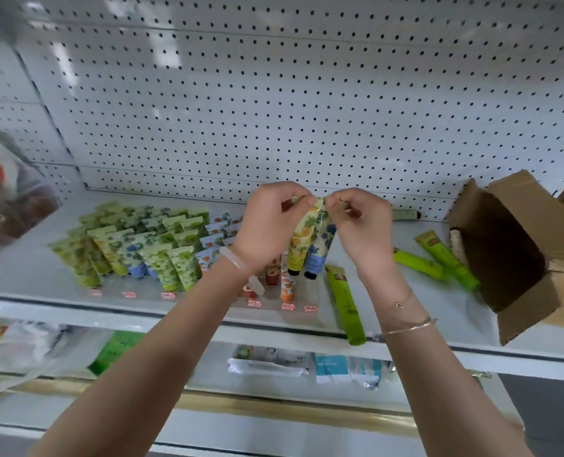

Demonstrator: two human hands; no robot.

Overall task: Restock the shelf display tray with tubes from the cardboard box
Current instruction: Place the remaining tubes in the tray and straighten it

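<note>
- Left hand [270, 225], head view: raised over the shelf [26, 278], fingers curled in, thumb and fingertips pinching the crimped top of a yellow tube [300, 242] hanging cap-down.
- Right hand [363, 225] just beside it, curled the same way, pinching the top of a blue tube [320, 250]; both tubes touching side by side, seemingly being parted. Joined by film or not: impossible to tell.
- Below and left of the hands: display tray [208, 292], far rows packed with green-patterned tubes [148, 245], then blue-and-orange ones; rows right under the hands thinner and partly hidden by the wrists.
- Right of the right hand: cardboard box [511, 258] tipped on its side, mouth open, something pale just inside, otherwise too dark to read.
- Between box and hands: three plain green tubes [419, 263] lying loose on the shelf, outside the tray.
- Judged well along: most of the tray filled. Left to do: seating the held pair, clearing the loose tubes, emptying the box.
</note>
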